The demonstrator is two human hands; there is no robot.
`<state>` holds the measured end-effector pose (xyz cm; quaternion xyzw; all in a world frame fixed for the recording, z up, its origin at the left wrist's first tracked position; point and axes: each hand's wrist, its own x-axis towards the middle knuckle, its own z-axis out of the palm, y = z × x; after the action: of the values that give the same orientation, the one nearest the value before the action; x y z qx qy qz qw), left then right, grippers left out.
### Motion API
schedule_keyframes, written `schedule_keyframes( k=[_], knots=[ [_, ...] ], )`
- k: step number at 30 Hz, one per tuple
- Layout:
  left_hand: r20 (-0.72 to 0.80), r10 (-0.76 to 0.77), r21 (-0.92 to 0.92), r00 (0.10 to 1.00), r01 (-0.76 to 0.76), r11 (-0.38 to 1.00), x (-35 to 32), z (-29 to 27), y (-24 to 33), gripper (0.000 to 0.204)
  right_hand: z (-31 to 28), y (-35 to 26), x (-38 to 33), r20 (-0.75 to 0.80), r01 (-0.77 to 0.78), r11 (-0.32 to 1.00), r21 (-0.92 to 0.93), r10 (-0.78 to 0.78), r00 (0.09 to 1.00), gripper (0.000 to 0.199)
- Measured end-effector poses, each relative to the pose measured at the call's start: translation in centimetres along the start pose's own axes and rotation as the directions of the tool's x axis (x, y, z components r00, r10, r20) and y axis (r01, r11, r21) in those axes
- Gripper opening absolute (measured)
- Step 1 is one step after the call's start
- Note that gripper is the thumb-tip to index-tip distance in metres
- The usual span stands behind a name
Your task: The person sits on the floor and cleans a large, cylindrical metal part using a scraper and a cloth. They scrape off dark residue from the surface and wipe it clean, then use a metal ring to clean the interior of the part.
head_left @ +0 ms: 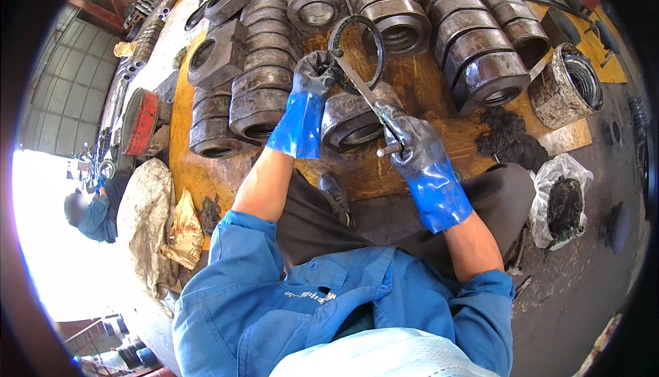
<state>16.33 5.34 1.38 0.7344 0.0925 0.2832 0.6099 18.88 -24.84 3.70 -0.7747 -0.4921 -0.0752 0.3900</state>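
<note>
My left hand [317, 73], in a black and blue rubber glove, is closed on the left side of a thin dark metal ring [379, 49], held up above the bench. My right hand [410, 138], gloved alike, grips a long flat metal tool [355, 78], a file or scraper by its shape. Its pale blade lies across the ring's opening and its tip reaches my left fingers. The round end of its handle [389, 150] sticks out below my right hand. Under the ring rests a thick steel collar [351, 119] on the oily wooden bench [432, 92].
Rows of stacked steel collars [264, 61] line the bench's far side. A grimy bucket [564, 88] and dark rags [511, 140] lie to the right, near a plastic bag [559, 202] of black matter. At left are a red-rimmed drum [139, 123], sacks [146, 219] and another person [99, 212].
</note>
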Motion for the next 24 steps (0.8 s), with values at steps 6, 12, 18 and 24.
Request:
schedule_keyframes(
  k=[6,12,18,24],
  knots=[
    [-0.022,0.005,0.202,1.0,0.0,0.979,-1.7,2.3,4.3,0.01,0.6,0.6,1.0,-0.137,-0.067,0.988,0.137,0.086,0.987,0.035],
    [-0.019,-0.041,0.13,0.999,0.043,0.991,-2.6,2.3,3.4,0.015,0.8,1.7,1.8,-0.171,-0.148,0.922,0.358,0.221,0.96,0.034],
    [0.062,0.017,0.444,0.998,-0.042,0.895,-3.3,2.4,4.1,0.031,0.0,2.3,2.9,-0.051,-0.332,0.609,0.72,0.523,0.851,0.033],
    [-0.004,-0.026,0.15,1.0,0.027,0.988,-3.4,3.2,3.9,0.026,-0.5,5.1,3.1,0.042,-0.362,0.421,0.832,0.603,0.797,0.031]
  ],
)
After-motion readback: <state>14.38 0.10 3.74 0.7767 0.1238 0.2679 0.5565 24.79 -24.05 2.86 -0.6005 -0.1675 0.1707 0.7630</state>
